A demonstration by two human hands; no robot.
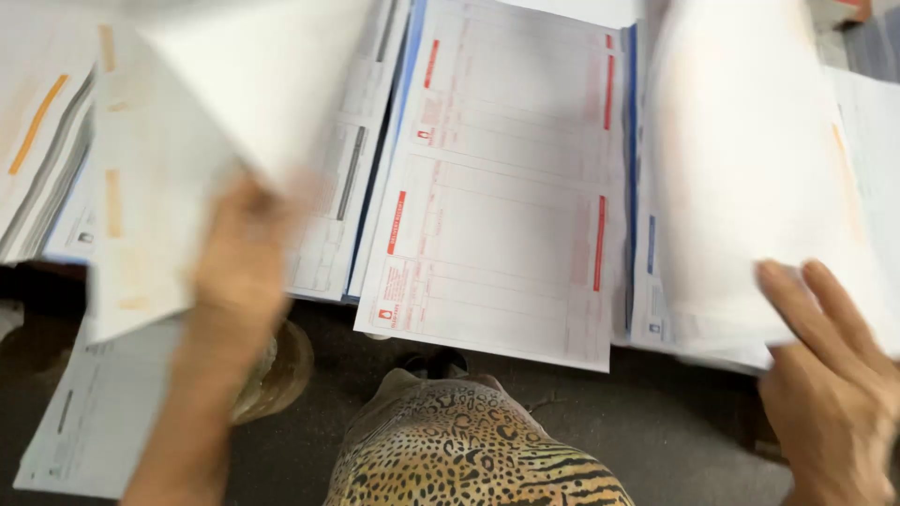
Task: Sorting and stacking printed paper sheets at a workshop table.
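The desk (28,272) is almost fully covered, only its dark front edge shows at the left. On it lie stacks of paper side by side: a stack with orange marks (42,141) at the left, a form with red print (511,187) in the middle, and a white pile (684,319) at the right. The grey floor (675,422) is below.

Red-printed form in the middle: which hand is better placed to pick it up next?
Probably the right hand: its fingers only rest on the white sheet beside the red-printed form, while the left hand is lifting a sheet.
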